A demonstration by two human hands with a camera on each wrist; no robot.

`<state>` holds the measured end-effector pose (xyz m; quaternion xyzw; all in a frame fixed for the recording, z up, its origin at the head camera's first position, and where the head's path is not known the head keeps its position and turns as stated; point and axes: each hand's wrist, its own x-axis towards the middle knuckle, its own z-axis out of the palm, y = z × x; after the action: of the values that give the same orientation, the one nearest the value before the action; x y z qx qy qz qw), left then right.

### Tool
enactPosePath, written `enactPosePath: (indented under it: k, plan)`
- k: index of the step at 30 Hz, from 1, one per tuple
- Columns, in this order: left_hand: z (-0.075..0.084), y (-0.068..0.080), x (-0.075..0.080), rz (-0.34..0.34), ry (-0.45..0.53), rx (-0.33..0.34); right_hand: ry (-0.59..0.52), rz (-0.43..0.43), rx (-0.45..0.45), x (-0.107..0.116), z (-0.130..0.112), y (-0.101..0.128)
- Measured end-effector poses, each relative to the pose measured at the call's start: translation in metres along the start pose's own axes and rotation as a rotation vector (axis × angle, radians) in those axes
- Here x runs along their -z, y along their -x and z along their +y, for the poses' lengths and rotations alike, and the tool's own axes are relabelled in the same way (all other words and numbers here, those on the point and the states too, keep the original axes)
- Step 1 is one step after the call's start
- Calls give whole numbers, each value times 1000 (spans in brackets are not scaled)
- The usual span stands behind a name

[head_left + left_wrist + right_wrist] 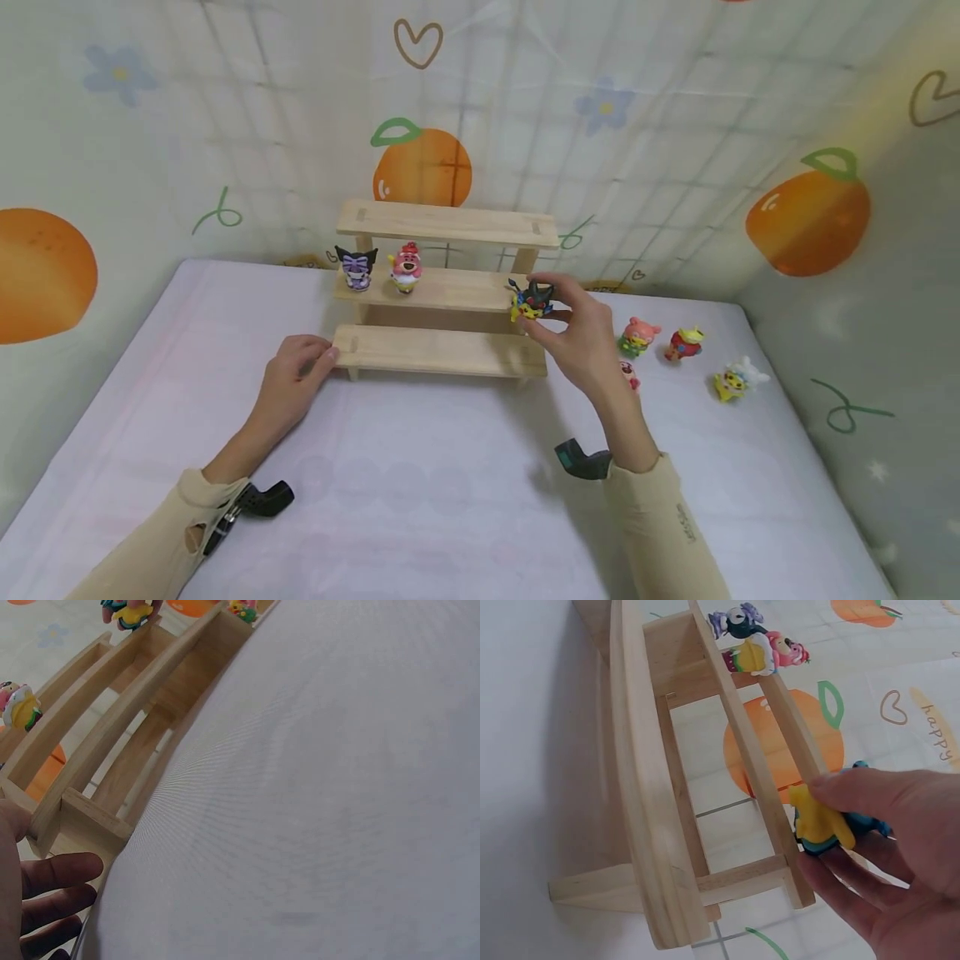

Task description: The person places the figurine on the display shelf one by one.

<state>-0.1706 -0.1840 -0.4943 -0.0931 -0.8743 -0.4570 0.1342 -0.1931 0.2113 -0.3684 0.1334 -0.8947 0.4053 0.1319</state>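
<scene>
At three o'clock of the shelf (442, 292), my right hand (581, 333) pinches a yellow figure (531, 302); my left hand (292, 379) rests open against the bottom step. Only the head view shows four figures (684, 343) on the table; two figures (382, 268) stand on the middle step.

Bright, even, diffuse light; soft faint shadows under hands. Head view bows at edges. Wrist views soft, near fingers blurred. No glare.

Small red figure (630, 375): mostly hidden behind right hand (581, 333). Left hand (34, 896): cut by left-wrist view's left edge.
</scene>
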Motion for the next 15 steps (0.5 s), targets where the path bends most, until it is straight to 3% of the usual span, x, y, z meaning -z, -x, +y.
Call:
enactPosePath:
  k: [5,15]
  plan:
    - [-2,2,2,0,-8,3,-31,26,22,-5,-1,-3]
    - [-1,2,0,-7,16,12,25,34,53,-10,-4,-5]
